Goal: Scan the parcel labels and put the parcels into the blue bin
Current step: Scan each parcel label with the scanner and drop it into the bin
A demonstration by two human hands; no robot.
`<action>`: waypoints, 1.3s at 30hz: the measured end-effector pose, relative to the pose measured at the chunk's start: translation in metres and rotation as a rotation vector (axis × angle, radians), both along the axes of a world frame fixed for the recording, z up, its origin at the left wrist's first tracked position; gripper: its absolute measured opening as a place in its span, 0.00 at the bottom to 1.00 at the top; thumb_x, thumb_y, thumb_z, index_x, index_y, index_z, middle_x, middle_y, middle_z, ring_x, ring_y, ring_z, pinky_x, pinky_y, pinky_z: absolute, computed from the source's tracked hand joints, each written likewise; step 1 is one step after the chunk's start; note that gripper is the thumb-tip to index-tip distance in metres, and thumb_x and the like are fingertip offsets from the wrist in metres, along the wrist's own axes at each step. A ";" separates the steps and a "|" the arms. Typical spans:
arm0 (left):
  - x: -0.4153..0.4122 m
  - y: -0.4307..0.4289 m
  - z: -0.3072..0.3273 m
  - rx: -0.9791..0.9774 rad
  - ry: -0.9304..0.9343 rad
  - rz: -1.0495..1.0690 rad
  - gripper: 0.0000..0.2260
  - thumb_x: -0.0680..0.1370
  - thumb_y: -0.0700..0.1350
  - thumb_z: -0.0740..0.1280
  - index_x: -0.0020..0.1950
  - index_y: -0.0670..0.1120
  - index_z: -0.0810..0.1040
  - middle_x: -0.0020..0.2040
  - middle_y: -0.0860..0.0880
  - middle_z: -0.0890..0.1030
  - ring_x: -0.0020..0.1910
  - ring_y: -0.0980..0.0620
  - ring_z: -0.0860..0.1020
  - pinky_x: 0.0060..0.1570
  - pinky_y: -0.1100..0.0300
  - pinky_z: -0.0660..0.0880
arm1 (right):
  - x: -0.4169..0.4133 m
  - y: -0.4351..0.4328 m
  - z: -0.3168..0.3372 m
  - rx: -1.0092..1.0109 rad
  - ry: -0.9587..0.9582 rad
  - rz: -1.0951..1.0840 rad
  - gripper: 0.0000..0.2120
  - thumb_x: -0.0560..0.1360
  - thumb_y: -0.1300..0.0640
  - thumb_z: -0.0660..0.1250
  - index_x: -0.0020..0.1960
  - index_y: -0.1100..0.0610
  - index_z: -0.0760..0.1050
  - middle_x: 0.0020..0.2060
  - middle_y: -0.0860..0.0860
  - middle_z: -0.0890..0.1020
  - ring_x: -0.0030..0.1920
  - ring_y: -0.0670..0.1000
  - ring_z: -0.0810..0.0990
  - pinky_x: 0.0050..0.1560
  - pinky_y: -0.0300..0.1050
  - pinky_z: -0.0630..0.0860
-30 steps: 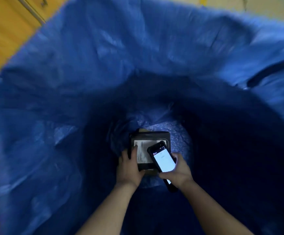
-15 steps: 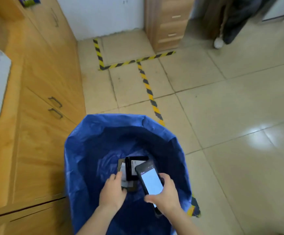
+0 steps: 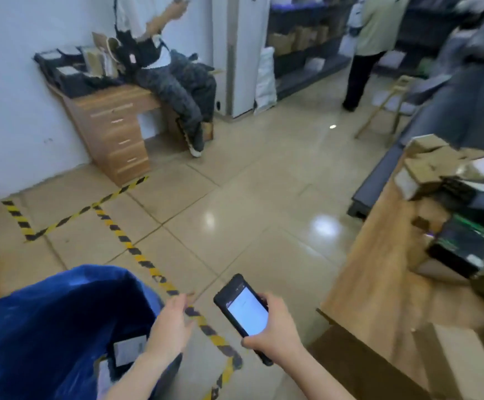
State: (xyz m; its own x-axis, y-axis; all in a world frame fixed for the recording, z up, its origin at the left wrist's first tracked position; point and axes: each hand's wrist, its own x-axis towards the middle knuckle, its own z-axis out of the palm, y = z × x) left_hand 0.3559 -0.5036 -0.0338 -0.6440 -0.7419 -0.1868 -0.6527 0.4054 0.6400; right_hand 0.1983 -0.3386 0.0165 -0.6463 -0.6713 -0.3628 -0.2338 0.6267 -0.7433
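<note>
A dark parcel [image 3: 126, 352] w/ a white label lies inside the blue bin [image 3: 47, 319], bottom left. The left grip [image 3: 170, 330] is over the bin's edge, fingers spread, holding nothing. The right grip [image 3: 278, 333] is curled round a phone [image 3: 246, 313], screen lit. Boxes [image 3: 428, 166] sit on the wood tabletop [image 3: 379, 284] at right. Yellow & black tape [image 3: 125, 241] runs on the floor [image 3: 264, 197].

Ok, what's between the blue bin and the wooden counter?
Head view: tiled floor crossed by hazard tape, with the empty left hand and the right hand holding the phone over it.
</note>
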 end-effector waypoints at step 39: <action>-0.419 0.307 0.019 -0.359 -0.137 -1.457 0.44 0.65 0.66 0.72 0.76 0.56 0.59 0.70 0.54 0.64 0.70 0.53 0.59 0.65 0.56 0.68 | -0.155 0.406 0.024 0.431 0.038 -0.885 0.42 0.59 0.47 0.77 0.68 0.49 0.61 0.55 0.46 0.68 0.55 0.47 0.71 0.58 0.51 0.75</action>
State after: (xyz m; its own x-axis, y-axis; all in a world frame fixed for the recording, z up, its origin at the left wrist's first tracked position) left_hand -0.0627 -0.1968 -0.0146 -0.8295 0.4954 -0.2578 0.4029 0.8505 0.3382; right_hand 0.0436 0.0677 0.0403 -0.8683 0.2450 -0.4312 0.4311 0.8027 -0.4120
